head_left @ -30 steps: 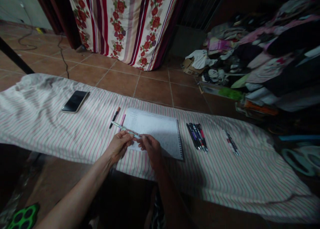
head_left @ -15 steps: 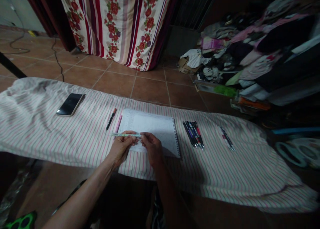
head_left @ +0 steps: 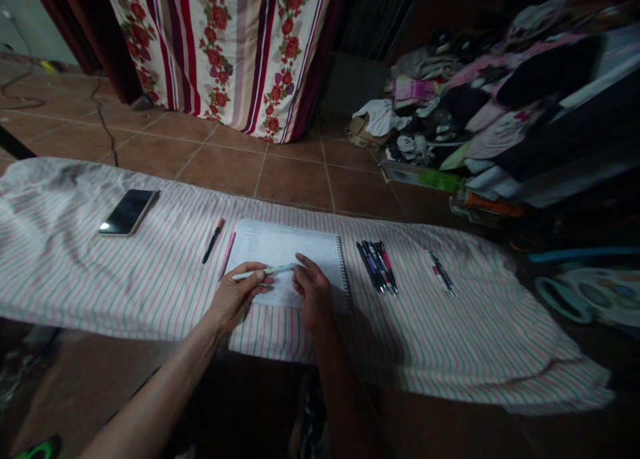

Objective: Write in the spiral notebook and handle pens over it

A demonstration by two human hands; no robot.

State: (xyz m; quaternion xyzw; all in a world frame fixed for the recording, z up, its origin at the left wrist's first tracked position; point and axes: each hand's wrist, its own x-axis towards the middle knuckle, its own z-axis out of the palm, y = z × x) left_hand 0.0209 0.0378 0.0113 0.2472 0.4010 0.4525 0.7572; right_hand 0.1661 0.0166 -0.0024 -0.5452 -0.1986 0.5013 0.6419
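Here your left hand pinches the pale green pen, its length left-right over the spiral notebook, your right hand at its right tip, grip unclear.

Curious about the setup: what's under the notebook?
A striped cloth lies under the notebook, spreading out all around. The left hand holds a pen over it. What supports the cloth is hidden.

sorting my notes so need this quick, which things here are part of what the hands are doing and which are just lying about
In use: green pen in the left hand, right hand at its tip, spiral notebook beneath them.
Lying about: phone, black pen, pink pen, pen bundle, loose pens further right, all on the striped cloth.
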